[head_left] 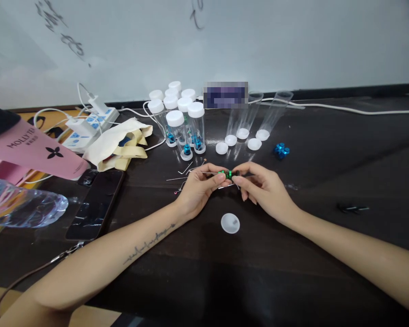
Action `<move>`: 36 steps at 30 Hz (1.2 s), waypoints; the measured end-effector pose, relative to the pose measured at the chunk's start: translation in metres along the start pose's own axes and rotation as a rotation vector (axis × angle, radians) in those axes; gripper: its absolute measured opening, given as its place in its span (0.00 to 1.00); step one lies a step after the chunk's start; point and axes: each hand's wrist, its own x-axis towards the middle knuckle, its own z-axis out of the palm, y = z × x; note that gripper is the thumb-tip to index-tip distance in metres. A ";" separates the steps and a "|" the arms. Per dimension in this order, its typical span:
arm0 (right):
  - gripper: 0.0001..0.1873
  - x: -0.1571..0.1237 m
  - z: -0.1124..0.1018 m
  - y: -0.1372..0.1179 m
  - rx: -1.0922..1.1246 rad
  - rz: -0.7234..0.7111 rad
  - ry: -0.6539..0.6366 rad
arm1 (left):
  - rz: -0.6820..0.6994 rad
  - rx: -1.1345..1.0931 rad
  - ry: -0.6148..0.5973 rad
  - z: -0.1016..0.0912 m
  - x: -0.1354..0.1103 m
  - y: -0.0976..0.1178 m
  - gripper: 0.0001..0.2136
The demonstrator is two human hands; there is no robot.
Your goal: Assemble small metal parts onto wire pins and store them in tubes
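My left hand is closed in a pinch on a small shiny green metal part, and a thin metal rod runs back from it over the fingers. My right hand meets it from the other side, thumb and fingers pinched on a small dark piece against the green part. Fingertips hide how the two pieces join. Thin metal pins and a bent hex key lie beside my left hand. A small translucent white dish sits on the dark table below both hands.
Capped clear tubes with blue parts stand behind my hands. Several open tubes and white caps are to their right. Blue metal parts and a black piece lie right. A phone, bottle, pink cup and power strip crowd the left.
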 end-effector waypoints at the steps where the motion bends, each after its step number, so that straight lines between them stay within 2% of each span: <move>1: 0.11 0.000 0.000 0.000 -0.013 0.008 -0.008 | -0.001 0.007 -0.003 0.000 0.000 0.000 0.06; 5: 0.18 0.000 -0.001 0.000 -0.056 0.028 -0.047 | -0.008 0.032 -0.031 -0.001 0.000 0.000 0.07; 9: 0.11 0.000 0.000 -0.001 -0.023 0.017 -0.029 | -0.004 0.015 -0.013 -0.001 0.001 -0.001 0.07; 13: 0.09 0.000 0.001 -0.001 -0.026 0.002 0.011 | 0.005 -0.001 -0.004 -0.002 0.001 -0.001 0.07; 21: 0.14 0.000 0.002 0.001 0.017 0.034 0.043 | 0.015 -0.003 0.000 -0.001 0.000 -0.001 0.06; 25: 0.13 0.000 0.001 0.002 0.012 0.053 0.009 | 0.008 0.011 -0.020 -0.001 0.000 -0.001 0.06; 31: 0.18 -0.001 -0.001 0.003 -0.003 0.055 -0.014 | 0.004 0.033 -0.031 -0.002 0.000 -0.001 0.07; 36: 0.12 0.000 0.000 0.004 0.014 0.063 -0.002 | 0.010 0.014 -0.033 -0.003 0.001 -0.001 0.06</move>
